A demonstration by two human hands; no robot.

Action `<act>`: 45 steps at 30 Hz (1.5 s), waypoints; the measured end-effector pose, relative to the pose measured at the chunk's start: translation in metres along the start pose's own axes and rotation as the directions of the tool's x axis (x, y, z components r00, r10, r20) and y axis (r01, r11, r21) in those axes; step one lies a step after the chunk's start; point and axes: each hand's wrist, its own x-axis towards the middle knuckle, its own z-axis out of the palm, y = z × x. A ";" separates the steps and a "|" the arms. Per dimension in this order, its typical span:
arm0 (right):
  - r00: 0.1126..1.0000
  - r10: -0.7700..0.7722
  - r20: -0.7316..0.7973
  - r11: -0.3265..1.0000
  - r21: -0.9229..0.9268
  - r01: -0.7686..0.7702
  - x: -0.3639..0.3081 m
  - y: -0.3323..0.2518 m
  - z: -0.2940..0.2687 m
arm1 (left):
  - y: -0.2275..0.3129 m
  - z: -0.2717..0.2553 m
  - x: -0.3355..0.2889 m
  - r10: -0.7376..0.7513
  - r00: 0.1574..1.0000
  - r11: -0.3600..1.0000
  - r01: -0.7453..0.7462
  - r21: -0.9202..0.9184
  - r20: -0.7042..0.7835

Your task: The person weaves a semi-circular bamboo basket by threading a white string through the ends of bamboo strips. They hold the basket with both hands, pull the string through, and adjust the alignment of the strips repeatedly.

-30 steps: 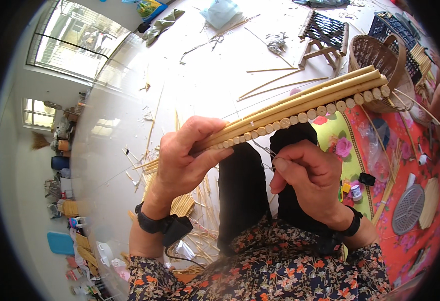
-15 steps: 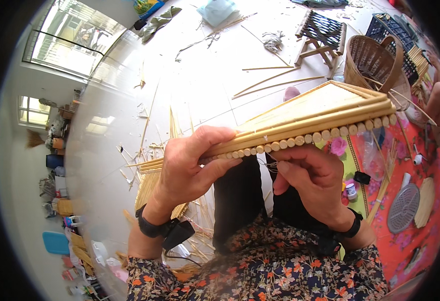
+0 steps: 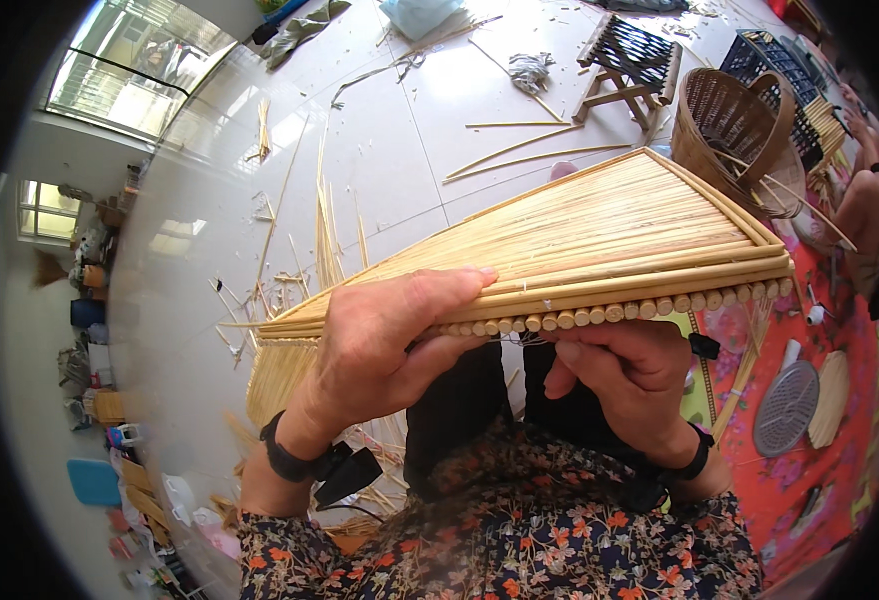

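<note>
A long tapering panel of pale plant stalks (image 3: 599, 225) spans the space in front of me, its round cut ends lined up along the near edge. My left hand (image 3: 384, 340) clamps that edge, thumb below and fingers on the upper face. Under the edge, right of the left hand, my right hand (image 3: 624, 385) is closed, thumb against curled fingers. Loops of thin wire (image 3: 531, 340) show beside its fingertips; the panel partly hides what it pinches. Left of my left wrist, a lower section of stalks (image 3: 277, 378) hangs beneath the panel.
A wicker basket (image 3: 704, 125) and a folding stool (image 3: 627, 60) stand at the far right. A grey plastic strainer (image 3: 786, 408) and a pale oval piece (image 3: 828, 398) lie on a red floral mat (image 3: 749, 520). Loose stalks (image 3: 324, 225) litter the tiles. Another person's arm (image 3: 864, 205) shows far right.
The panel has tilted, showing more of its broad upper face. My left hand still grips its edge, and my right hand stays underneath, its fingertips now more hidden by the edge.
</note>
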 end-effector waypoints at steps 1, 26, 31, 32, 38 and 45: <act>1.000 -0.001 -0.004 1.000 -0.004 0.001 0.000 -0.001 0.000 | 0.000 0.000 0.000 0.004 1.000 1.000 -0.004 -0.003 -0.001; 0.988 0.148 -0.051 0.980 0.141 -0.140 -0.013 -0.007 0.014 | 0.005 0.013 -0.012 0.091 0.994 0.996 -0.091 0.015 -0.066; 0.990 0.139 -0.038 0.979 0.157 -0.131 -0.015 -0.004 0.014 | 0.005 0.014 -0.014 0.102 0.992 0.995 -0.101 0.013 -0.075; 0.992 0.124 -0.031 0.981 0.152 -0.118 -0.015 -0.003 0.013 | 0.006 0.014 -0.014 0.102 0.992 0.995 -0.102 0.012 -0.075; 0.991 0.130 -0.031 0.967 0.224 -0.120 -0.017 0.001 0.015 | 0.006 0.015 -0.016 0.115 0.990 0.993 -0.114 0.021 -0.083; 0.955 0.293 -0.049 0.928 0.255 -0.271 -0.022 -0.012 0.017 | 0.009 0.023 -0.019 0.137 0.985 0.989 -0.130 0.067 -0.102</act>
